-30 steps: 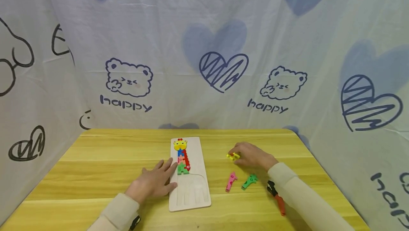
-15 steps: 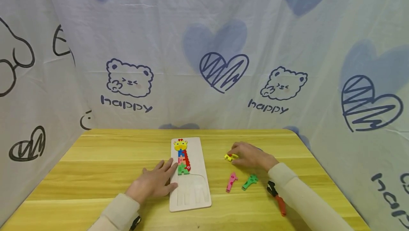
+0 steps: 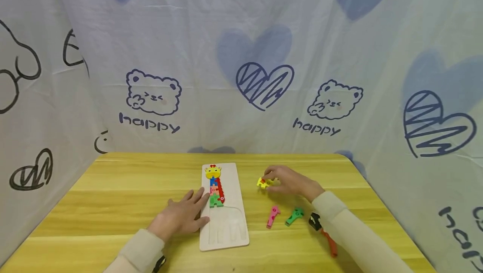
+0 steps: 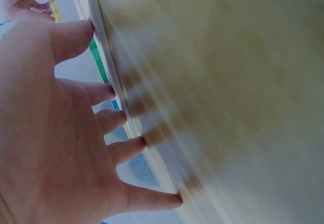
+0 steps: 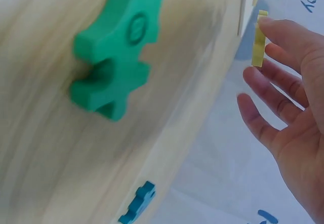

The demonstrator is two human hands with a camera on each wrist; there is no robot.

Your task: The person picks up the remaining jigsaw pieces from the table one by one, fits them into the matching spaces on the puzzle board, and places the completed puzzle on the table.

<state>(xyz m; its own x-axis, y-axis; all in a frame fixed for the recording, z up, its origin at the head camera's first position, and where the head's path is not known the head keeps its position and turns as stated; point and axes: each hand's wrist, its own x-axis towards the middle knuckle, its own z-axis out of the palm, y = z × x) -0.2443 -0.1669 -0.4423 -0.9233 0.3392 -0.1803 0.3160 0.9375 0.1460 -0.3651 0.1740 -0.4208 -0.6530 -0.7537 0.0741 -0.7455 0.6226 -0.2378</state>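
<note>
My left hand (image 3: 179,216) lies with straight, spread fingers at the left edge of a pale wooden puzzle board (image 3: 235,193); its fingertips touch the edge in the left wrist view. Set in the board are a yellow giraffe head (image 3: 213,172), a red mane (image 3: 221,193) and blue, orange and green neck pieces (image 3: 216,200). Right of the board, my right hand (image 3: 290,180) pinches a yellow puzzle piece (image 3: 262,183) between thumb and fingers. The right wrist view shows this yellow piece (image 5: 258,44) edge-on, raised off the table.
A pink piece (image 3: 273,217) and a green piece (image 3: 294,216) lie on the table in front of my right hand. A long red item (image 3: 331,245) shows beside the right sleeve. The right wrist view has a blue piece (image 5: 137,204) near the table's edge.
My right hand has moved left toward the board with the yellow puzzle piece, which has turned between the fingers. My left hand and the board have stayed in place.
</note>
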